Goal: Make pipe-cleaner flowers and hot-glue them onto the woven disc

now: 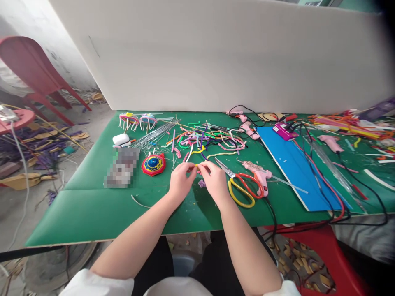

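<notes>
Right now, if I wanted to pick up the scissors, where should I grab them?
Take the scissors by their red and yellow loop handles, coming from the table's front edge. The blades point away toward the back left, so the loops lie nearest you. The pink glue gun lies tight against their right side.

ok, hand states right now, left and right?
Left hand: fingers pinched shut on one end of a short yellow pipe cleaner.
Right hand: pinched shut on its other end.

Left hand [180,179] and right hand [215,179] pinching yellow piece [196,165], scissors [239,185] beside, green table [92,205]
</notes>
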`<state>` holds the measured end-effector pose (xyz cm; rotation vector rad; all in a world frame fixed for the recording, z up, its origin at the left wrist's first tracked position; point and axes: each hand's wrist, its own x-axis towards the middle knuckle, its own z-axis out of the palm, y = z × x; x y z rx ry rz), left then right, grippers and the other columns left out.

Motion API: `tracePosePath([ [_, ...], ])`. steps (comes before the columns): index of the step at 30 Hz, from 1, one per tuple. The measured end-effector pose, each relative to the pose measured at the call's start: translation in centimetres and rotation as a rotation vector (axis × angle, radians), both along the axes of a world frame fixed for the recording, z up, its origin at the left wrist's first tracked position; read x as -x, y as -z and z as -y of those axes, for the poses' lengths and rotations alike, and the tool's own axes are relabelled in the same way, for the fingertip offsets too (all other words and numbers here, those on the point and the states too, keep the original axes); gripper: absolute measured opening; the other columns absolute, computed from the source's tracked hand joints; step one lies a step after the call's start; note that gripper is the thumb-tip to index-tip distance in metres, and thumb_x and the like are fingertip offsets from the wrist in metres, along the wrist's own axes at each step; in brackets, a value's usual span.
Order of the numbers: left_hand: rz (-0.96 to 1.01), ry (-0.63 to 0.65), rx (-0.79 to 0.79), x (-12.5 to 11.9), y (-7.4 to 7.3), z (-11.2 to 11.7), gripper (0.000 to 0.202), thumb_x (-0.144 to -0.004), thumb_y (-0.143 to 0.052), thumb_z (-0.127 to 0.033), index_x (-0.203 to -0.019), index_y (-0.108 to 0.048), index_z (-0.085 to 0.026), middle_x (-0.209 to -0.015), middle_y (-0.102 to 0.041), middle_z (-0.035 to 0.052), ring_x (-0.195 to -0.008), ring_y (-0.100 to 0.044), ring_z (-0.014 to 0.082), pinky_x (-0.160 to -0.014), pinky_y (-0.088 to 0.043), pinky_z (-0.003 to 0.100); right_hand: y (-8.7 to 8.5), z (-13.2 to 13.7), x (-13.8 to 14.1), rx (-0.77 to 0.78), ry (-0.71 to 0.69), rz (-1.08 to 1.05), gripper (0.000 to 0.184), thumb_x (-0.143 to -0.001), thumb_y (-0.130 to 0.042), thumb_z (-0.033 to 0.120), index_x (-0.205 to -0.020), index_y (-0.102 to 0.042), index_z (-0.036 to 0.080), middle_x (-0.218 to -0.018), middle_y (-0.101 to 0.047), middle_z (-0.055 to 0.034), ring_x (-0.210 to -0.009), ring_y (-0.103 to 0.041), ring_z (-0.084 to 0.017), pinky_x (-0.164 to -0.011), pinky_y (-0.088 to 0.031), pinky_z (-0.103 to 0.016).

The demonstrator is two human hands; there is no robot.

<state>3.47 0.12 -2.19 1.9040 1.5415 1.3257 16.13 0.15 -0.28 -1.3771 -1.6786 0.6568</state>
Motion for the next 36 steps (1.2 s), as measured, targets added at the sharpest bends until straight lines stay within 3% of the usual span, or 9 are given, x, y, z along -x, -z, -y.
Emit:
tracePosePath([
  [15, 0.014, -0.049, -0.021, 0.0, 0.0, 0.1, 0.009, -0.082, -0.055, -0.023, -0.079, -0.062, -0.019, -0.073, -0.065, 0.0015, -0.069, -0.06, 0.0135, -0.066, -0.048, 0.025, 0.3, 0.2, 0.9, -0.18, 0.081, 0.146, 0.021, -0.087, -0.045, 0.023, -0.087, -0.066, 0.019, -0.084, -0.072, -0.0068, -0.073, -0.066, -0.02, -0.069, -0.05, -0.031],
  [23, -0.041, -0.049, -0.103, 0.0, 0.2, 0.2, 0.01, -0.084, -0.053, -0.023, -0.08, -0.062, -0.019, -0.076, -0.065, 0.0016, -0.072, -0.06, 0.013, -0.069, -0.048, 0.024, 0.3, 0.5, 1.2, -0.164, 0.125, 0.101, 0.02, -0.086, -0.046, 0.022, -0.085, -0.066, 0.02, -0.082, -0.071, -0.0063, -0.073, -0.065, -0.019, -0.07, -0.049, -0.031],
  [29, 0.071, -0.062, -0.016, 0.0, 0.0, 0.0, 0.01, -0.085, -0.054, -0.023, -0.084, -0.063, -0.018, -0.079, -0.067, 0.0021, -0.072, -0.061, 0.0132, -0.069, -0.05, 0.024, 0.0, 0.2, 1.0, -0.03, -0.002, -0.142, 0.019, -0.085, -0.053, 0.031, -0.093, -0.067, 0.021, -0.093, -0.072, -0.0053, -0.08, -0.067, -0.018, -0.074, -0.053, -0.029],
  [32, 0.075, -0.004, 0.027, 0.0, -0.6, 0.4, 0.016, -0.087, -0.05, -0.024, -0.084, -0.064, -0.019, -0.08, -0.069, 0.0021, -0.073, -0.063, 0.0136, -0.068, -0.051, 0.024, 0.1, 0.0, 0.6, -0.018, 0.008, -0.164, 0.016, -0.082, -0.057, 0.031, -0.087, -0.069, 0.022, -0.089, -0.073, -0.0039, -0.078, -0.068, -0.018, -0.073, -0.053, -0.03],
  [34, 0.025, 0.048, 0.028, 0.7, -1.2, 1.2, 0.02, -0.09, -0.046, -0.025, -0.091, -0.065, -0.019, -0.087, -0.071, 0.0031, -0.08, -0.066, 0.0144, -0.073, -0.052, 0.024, 0.1, 0.0, 0.3, -0.02, 0.011, -0.154, 0.016, -0.082, -0.056, 0.032, -0.085, -0.069, 0.022, -0.085, -0.073, -0.0033, -0.076, -0.067, -0.018, -0.073, -0.053, -0.031],
  [36, -0.082, 0.03, -0.03, 2.8, -1.7, 2.5, 0.027, -0.091, -0.044, -0.025, -0.114, -0.058, -0.02, -0.106, -0.069, 0.0054, -0.099, -0.064, 0.0163, -0.088, -0.049, 0.028, -0.1, 0.0, 0.0, -0.021, 0.001, -0.133, 0.017, -0.083, -0.056, 0.033, -0.086, -0.069, 0.022, -0.084, -0.072, -0.0032, -0.075, -0.067, -0.018, -0.073, -0.053, -0.031],
])
